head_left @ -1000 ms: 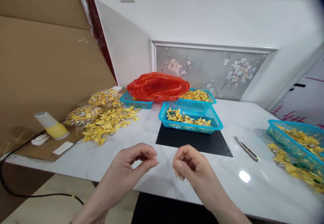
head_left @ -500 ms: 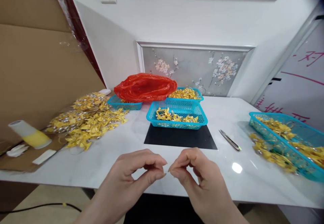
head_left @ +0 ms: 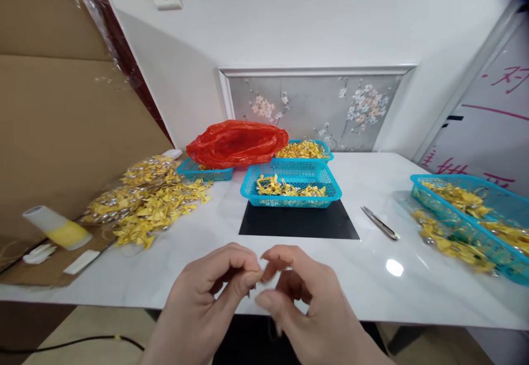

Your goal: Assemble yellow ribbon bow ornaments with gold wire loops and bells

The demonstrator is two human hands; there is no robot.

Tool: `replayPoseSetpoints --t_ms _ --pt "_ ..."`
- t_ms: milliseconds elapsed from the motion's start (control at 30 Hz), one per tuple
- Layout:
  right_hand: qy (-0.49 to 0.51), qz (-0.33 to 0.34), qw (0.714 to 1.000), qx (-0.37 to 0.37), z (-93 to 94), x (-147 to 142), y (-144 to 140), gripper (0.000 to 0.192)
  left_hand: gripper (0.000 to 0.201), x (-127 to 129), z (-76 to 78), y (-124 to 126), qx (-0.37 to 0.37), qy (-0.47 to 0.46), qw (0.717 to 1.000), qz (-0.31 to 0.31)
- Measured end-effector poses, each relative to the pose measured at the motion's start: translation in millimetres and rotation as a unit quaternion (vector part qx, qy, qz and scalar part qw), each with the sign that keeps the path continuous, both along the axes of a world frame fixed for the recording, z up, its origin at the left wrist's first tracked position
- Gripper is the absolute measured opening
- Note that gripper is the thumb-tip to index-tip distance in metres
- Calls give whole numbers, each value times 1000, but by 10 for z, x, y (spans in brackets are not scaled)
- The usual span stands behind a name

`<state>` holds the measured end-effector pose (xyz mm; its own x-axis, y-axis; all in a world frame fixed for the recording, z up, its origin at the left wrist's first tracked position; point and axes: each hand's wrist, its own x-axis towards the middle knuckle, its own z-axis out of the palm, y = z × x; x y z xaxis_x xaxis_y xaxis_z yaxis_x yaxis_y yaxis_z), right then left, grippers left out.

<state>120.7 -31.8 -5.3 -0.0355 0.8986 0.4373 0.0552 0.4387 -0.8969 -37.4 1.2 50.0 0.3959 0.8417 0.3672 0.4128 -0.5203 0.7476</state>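
My left hand (head_left: 206, 299) and my right hand (head_left: 306, 304) meet over the near edge of the white marble table (head_left: 372, 293). Both are pinched, thumb against fingertips, and the fingertips of the two hands touch. I see nothing between them; the fingers are slightly blurred. Beyond the hands lies a black mat (head_left: 297, 224), and on its far edge stands a blue basket (head_left: 289, 202) holding yellow folded pieces (head_left: 289, 188).
A loose pile of yellow pieces (head_left: 149, 200) lies at left, beside a white-and-yellow bottle (head_left: 58, 227) and a cardboard sheet (head_left: 61, 123). A red plastic bag (head_left: 235, 142) rests on a back basket (head_left: 204, 173). Small snips (head_left: 380, 223) lie right of the mat. Another blue basket (head_left: 458, 178) stands far right.
My hands have closed the gap between them and now touch at the fingertips. The view has swung slightly to the right.
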Motion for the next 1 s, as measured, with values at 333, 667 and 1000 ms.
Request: replayPoseSetpoints --t_ms 333,667,1000 --pt "-77 -36 989 122 146 23 21 17 23 -37 -30 -47 -46 -47 998 4" --pt "38 151 969 -192 157 8 61 32 22 -26 -73 -15 8 -14 998 55" --pt "-98 -57 989 90 67 -143 137 15 28 -115 -223 36 -137 -60 988 41"
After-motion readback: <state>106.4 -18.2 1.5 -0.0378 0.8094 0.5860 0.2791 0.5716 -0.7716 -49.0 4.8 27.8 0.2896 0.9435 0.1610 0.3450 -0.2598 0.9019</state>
